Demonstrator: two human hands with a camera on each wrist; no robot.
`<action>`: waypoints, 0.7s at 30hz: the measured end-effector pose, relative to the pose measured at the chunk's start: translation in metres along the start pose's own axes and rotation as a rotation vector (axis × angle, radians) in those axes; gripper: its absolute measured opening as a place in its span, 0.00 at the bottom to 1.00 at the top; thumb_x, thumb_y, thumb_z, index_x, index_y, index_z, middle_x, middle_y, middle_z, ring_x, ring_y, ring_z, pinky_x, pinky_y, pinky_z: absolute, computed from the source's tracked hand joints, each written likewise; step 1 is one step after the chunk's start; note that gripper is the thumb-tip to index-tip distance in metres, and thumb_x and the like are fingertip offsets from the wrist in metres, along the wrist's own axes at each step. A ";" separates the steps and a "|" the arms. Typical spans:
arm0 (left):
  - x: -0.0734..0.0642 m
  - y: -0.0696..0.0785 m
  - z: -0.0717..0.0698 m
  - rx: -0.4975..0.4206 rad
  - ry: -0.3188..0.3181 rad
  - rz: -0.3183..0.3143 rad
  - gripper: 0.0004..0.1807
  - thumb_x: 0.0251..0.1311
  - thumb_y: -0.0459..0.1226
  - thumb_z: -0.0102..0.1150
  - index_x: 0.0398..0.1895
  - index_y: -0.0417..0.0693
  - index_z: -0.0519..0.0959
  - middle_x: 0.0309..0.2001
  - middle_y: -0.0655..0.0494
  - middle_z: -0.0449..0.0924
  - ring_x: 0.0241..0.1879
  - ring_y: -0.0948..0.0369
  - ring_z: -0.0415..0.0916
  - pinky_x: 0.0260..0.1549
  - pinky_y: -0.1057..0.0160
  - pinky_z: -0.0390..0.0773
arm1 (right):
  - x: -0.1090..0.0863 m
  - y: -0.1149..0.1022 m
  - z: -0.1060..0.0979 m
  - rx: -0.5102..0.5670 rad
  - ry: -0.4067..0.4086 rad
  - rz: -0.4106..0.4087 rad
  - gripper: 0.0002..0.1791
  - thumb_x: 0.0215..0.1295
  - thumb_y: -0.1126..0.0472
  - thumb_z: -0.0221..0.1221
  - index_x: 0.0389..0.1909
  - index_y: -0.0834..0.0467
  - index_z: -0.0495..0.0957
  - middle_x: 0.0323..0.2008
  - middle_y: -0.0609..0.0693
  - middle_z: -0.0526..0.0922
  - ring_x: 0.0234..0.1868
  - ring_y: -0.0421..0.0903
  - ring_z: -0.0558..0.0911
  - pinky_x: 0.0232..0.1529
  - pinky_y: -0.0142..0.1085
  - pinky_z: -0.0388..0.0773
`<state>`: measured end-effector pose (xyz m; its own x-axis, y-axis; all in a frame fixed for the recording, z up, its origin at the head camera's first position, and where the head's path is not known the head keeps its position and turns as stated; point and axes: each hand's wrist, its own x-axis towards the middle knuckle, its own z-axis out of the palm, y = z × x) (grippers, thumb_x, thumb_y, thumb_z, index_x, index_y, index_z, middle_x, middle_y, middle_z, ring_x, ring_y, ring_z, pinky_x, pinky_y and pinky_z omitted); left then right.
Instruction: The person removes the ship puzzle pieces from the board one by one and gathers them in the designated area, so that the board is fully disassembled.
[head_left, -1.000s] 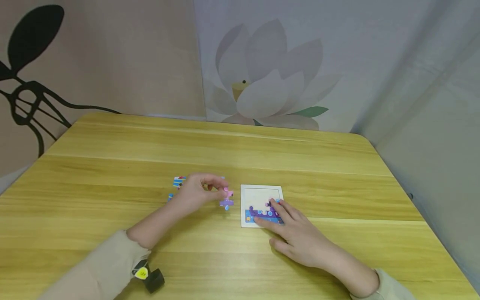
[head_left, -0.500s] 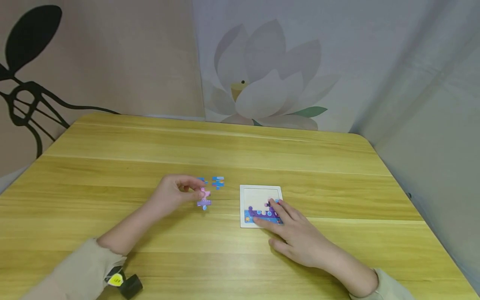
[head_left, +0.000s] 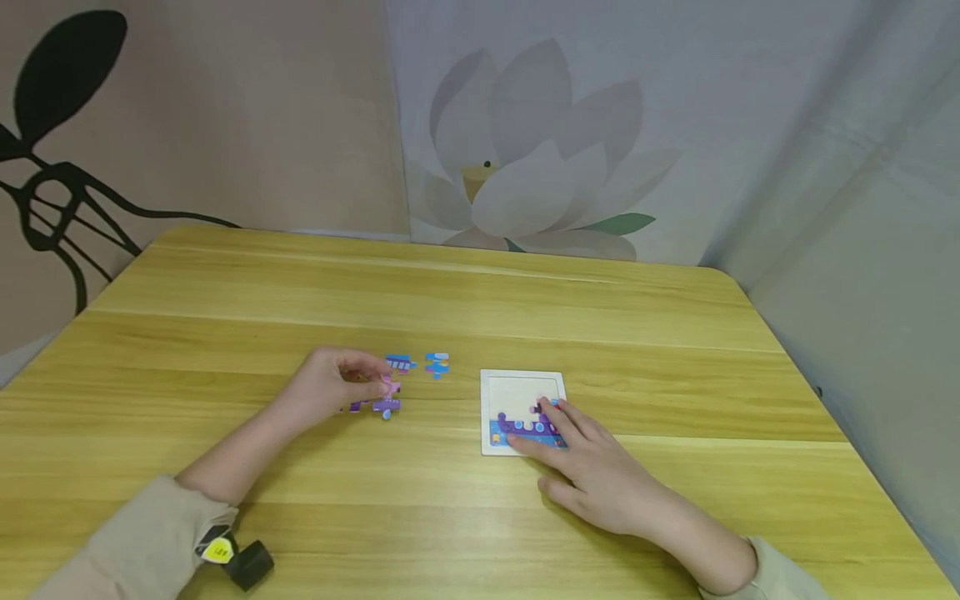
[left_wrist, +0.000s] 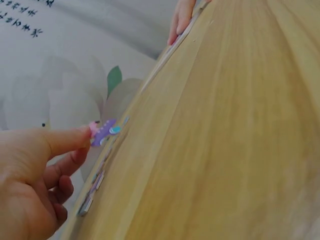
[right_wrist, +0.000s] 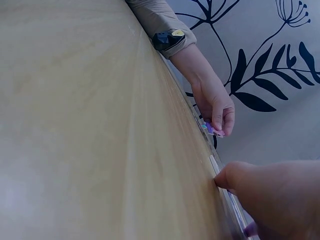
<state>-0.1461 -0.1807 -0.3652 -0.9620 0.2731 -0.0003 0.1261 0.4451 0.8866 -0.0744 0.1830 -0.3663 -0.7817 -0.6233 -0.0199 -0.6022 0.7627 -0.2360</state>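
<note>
Between thumb and fingers my left hand pinches a pink and purple jigsaw piece, raised just off the table in the left wrist view. Other loose jigsaw pieces lie beside and behind this hand, some partly hidden by it. My right hand rests with spread fingers on the lower right of a white-framed puzzle tray. Joined purple and blue pieces fill the tray's lower part; its upper part shows a bare pale base. My fingers cover some of those pieces.
Both hands work over a wooden table. A dark wrist camera sticks out from the left sleeve, low over the tabletop. Behind the table's far edge hangs a printed curtain.
My left hand has drawn away from the tray to the left, still holding the jigsaw piece, and uncovered loose pieces behind it. My right hand has stayed in place.
</note>
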 end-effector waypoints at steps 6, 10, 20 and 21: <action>0.003 -0.004 0.003 0.053 -0.010 0.003 0.11 0.55 0.36 0.68 0.40 0.40 0.85 0.32 0.54 0.81 0.32 0.55 0.74 0.27 0.64 0.75 | 0.000 0.000 0.000 0.013 -0.009 0.004 0.27 0.71 0.50 0.50 0.70 0.33 0.60 0.74 0.55 0.47 0.72 0.60 0.48 0.64 0.58 0.53; 0.004 -0.006 0.007 0.137 -0.003 0.041 0.10 0.55 0.35 0.68 0.40 0.41 0.85 0.29 0.55 0.79 0.29 0.56 0.72 0.24 0.64 0.73 | 0.000 0.000 -0.001 0.011 -0.011 0.003 0.27 0.72 0.49 0.50 0.70 0.33 0.60 0.74 0.55 0.47 0.72 0.60 0.47 0.64 0.58 0.53; 0.005 -0.005 0.011 0.254 0.006 0.124 0.09 0.55 0.32 0.68 0.39 0.41 0.86 0.26 0.58 0.76 0.29 0.58 0.67 0.27 0.62 0.70 | 0.000 0.001 0.000 0.013 -0.014 0.009 0.27 0.72 0.49 0.50 0.70 0.32 0.60 0.74 0.55 0.47 0.72 0.59 0.47 0.64 0.58 0.53; 0.004 -0.004 0.011 0.257 0.006 0.127 0.09 0.55 0.32 0.68 0.39 0.41 0.86 0.26 0.58 0.76 0.29 0.58 0.67 0.27 0.62 0.70 | 0.001 0.001 0.000 0.013 -0.014 0.008 0.27 0.72 0.49 0.50 0.70 0.32 0.60 0.74 0.55 0.47 0.72 0.59 0.47 0.64 0.58 0.53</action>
<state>-0.1482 -0.1719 -0.3742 -0.9360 0.3354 0.1066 0.3018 0.6092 0.7333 -0.0753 0.1832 -0.3662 -0.7839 -0.6199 -0.0355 -0.5938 0.7652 -0.2486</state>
